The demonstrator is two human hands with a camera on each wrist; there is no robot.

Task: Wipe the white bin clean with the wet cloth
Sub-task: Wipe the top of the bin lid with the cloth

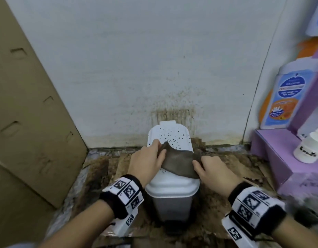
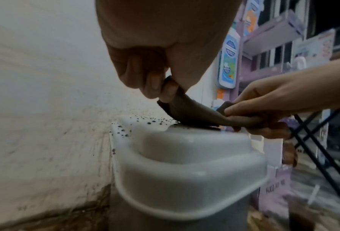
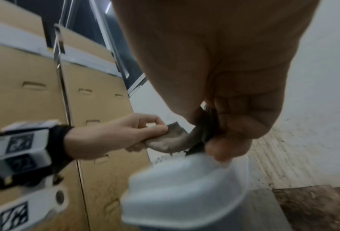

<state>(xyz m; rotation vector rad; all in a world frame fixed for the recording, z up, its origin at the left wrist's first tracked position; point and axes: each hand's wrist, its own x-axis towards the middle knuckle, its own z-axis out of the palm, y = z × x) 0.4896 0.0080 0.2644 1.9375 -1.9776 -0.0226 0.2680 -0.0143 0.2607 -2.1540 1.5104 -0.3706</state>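
A small white pedal bin [image 1: 170,187] stands against the stained wall, its lid [image 1: 169,136] dotted with dark specks at the far half. A brown wet cloth [image 1: 179,162] is stretched across the middle of the lid. My left hand [image 1: 147,161] pinches the cloth's left corner, and my right hand [image 1: 213,170] grips its right end. In the left wrist view the cloth [image 2: 186,112] sags onto the lid [image 2: 184,140] between both hands. The right wrist view has the cloth [image 3: 175,139] above the blurred lid [image 3: 184,187].
Tall cardboard boxes [image 1: 29,113] lean at the left. A purple display stand [image 1: 288,158] with a white cup [image 1: 308,149] and bottle-shaped signs [image 1: 287,93] is close on the right. Soiled cardboard sheets [image 1: 226,169] cover the floor around the bin.
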